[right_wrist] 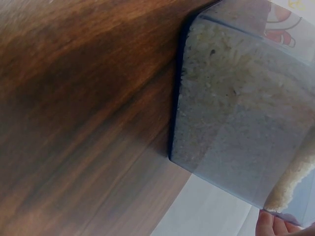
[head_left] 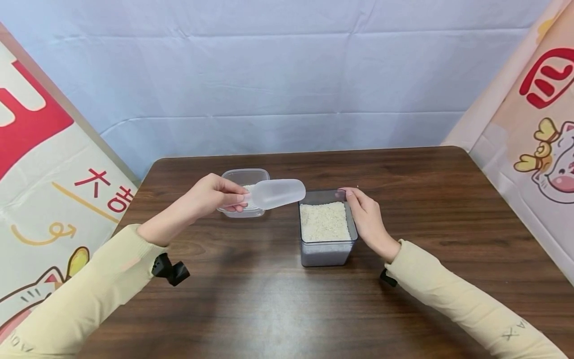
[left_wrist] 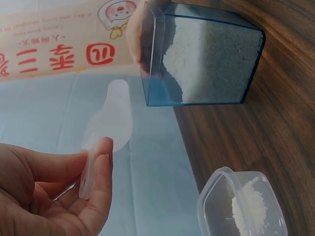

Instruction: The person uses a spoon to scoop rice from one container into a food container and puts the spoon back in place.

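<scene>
My left hand [head_left: 219,193] pinches the handle of a translucent white scoop [head_left: 280,193] between thumb and fingers. The scoop is held level, its tip close to the left rim of a tall clear bin [head_left: 326,255]. No grains show in the scoop. White rice [head_left: 325,222] fills much of the bin. At the bin's right back corner, my right hand [head_left: 368,219] grips the rim; in the right wrist view its fingertips [right_wrist: 266,223] show past the far edge. Under the left hand and scoop stands a small clear tub [left_wrist: 204,209] with some rice [left_wrist: 253,209], partly covered in the head view.
Both containers stand on a dark wood-grain table [head_left: 269,309]. Behind its back edge hangs a pale blue cloth [head_left: 278,75]. Printed panels [head_left: 529,164] with red characters and cartoon cats flank the table on both sides. A black strap [head_left: 171,270] hangs at the left wrist.
</scene>
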{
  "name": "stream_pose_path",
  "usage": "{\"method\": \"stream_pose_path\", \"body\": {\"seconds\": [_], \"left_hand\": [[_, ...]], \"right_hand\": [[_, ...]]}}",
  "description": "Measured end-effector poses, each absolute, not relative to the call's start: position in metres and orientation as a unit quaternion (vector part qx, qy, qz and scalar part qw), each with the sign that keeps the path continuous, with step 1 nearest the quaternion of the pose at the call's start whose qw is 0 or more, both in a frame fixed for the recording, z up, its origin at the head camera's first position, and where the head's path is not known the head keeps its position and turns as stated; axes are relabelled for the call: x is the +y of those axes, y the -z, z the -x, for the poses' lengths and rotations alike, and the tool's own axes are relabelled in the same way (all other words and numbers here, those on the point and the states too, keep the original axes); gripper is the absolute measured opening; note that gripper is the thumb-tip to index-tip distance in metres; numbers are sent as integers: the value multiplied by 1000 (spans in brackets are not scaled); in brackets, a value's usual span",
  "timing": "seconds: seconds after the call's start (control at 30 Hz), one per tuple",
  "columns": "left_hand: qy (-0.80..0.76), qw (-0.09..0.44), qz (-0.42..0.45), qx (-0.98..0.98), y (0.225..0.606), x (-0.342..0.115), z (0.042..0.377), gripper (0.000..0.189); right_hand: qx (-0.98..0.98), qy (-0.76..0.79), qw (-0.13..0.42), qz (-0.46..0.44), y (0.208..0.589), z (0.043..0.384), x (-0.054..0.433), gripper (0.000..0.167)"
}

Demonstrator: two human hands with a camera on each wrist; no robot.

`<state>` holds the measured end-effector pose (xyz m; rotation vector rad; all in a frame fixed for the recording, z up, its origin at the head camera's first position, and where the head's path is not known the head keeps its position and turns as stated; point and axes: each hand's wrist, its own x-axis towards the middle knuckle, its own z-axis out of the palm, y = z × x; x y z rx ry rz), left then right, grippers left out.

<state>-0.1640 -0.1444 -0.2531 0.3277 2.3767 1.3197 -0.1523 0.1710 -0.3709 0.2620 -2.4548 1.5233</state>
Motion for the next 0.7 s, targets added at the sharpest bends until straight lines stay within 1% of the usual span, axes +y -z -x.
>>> {"method": "stream_pose_path", "body": {"seconds": [0.7], "left_hand": [[-435,189,-147,868,251,-135,164,23]], "right_hand": [[-842,-517,122,-91,372,153,171,41]]}}
